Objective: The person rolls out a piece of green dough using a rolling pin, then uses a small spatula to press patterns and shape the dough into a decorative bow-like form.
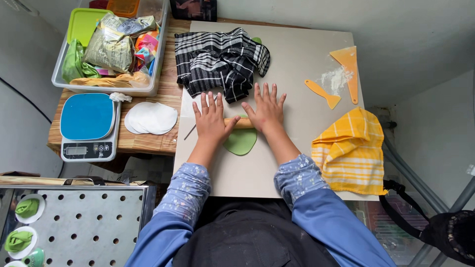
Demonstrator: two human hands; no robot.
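My left hand (pixel 211 117) and my right hand (pixel 267 110) lie flat, fingers spread, on a thin wooden rolling pin (pixel 242 123). The pin rests across a flattened round of green dough (pixel 241 141) on a pale grey board (pixel 302 69). Most of the pin is hidden under my palms. A black-and-white checked cloth (pixel 221 62) lies bunched just beyond my fingertips.
A yellow checked towel (pixel 351 151) hangs at the board's right edge. Two orange scrapers (pixel 348 69) lie by a flour patch (pixel 334 77). Left: white paper rounds (pixel 150 117), a blue-topped scale (pixel 88 126), a tub of packets (pixel 106 47). A perforated metal tray (pixel 84 222) holds green shaped pieces.
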